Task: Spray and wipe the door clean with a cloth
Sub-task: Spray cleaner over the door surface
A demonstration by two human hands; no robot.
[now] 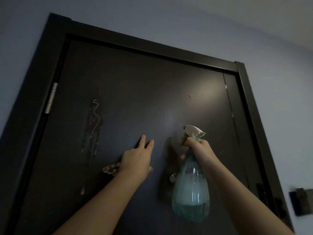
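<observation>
Spray bottle point(190, 192) upright, nozzle point(186, 128) toward door point(135, 82); right grip point(199, 148) clasps it; left grip point(137, 158) spread over cloth point(111, 169).

**Bottle raised at a dark door**

The left hand point(135, 160) lay with straight fingers on the matte black flat-panel door point(135, 90). A crumpled tan patterned cloth point(111, 169) showed from under its palm. The right hand point(199, 148) gripped the neck of a clear teardrop-shaped plastic spray bottle point(190, 192), with liquid low inside. Pale wet streaks point(94, 126) ran down the panel beyond the cloth, near a silver metal hinge point(50, 97). A round silver lock knob point(172, 177) sat just beside the bottle.
</observation>
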